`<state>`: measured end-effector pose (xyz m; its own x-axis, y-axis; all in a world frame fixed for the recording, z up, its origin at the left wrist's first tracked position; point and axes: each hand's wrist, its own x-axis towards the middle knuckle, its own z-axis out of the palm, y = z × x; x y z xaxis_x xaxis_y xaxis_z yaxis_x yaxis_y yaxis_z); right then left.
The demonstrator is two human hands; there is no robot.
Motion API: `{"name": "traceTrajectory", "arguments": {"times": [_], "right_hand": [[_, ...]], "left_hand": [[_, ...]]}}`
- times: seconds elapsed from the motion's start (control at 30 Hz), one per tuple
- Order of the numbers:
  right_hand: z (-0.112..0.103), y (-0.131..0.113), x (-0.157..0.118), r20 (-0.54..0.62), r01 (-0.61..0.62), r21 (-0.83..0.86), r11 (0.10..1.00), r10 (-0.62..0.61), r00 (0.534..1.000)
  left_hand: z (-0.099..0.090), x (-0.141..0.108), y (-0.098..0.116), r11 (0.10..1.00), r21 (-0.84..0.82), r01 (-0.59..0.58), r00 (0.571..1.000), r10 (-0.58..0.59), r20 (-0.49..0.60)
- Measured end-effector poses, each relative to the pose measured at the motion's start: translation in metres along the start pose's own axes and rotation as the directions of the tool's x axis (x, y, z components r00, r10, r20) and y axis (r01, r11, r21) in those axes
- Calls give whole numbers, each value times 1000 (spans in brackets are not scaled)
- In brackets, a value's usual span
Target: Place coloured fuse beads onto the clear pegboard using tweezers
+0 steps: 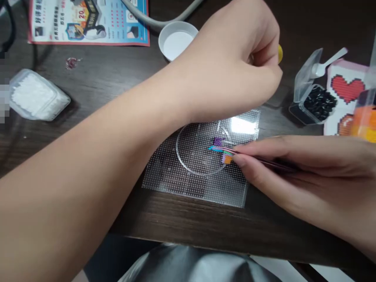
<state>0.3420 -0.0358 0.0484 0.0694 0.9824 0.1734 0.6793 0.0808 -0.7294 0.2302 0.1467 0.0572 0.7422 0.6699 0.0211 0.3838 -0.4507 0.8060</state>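
My right hand (pixel 296 172) pinches a pair of thin tweezers (pixel 230 150). Their tips reach the blue beads (pixel 216 149) on a clear pegboard (pixel 194 184). Small patches of purple beads (pixel 217 141) and orange beads (pixel 227 159) sit beside the blue ones, with a few green and lilac beads between. A round outline (pixel 179 156) shows on the board. Above the board's far edge my left hand (pixel 241 66) is closed, its fingertips turned away and hidden. A bit of something yellow (pixel 280 53) shows behind that hand; I cannot tell whether it is held.
Behind my left wrist stands a white round dish (pixel 176 43). An open tub of black beads (pixel 319 103) with a white scoop (pixel 326 66) is at right, by a heart-pattern sheet (pixel 348 88). At left lie a tub of white beads (pixel 35 96), a printed leaflet (pixel 88 21) and a grey cable (pixel 152 21).
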Motion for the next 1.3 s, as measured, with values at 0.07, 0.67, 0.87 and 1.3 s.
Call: {"name": "traceTrajectory", "arguments": {"times": [0.07,0.67,0.87,1.3], "right_hand": [[1,-1,1,-13,17,-8,1000,-17,1000],[1,-6,3,-23,14,-104,994,-16,1000],[2,-4,2,-55,49,-42,998,-51,997],[4,0,2,-78,80,-69,994,-85,993]], "left_hand": [[0,0,0,1000,14,-3,1000,3,7],[3,-2,-7,985,-159,-71,997,65,-45],[4,-2,-7,982,-177,-63,998,58,-31],[5,-2,-5,988,-141,-66,997,59,-52]]}}
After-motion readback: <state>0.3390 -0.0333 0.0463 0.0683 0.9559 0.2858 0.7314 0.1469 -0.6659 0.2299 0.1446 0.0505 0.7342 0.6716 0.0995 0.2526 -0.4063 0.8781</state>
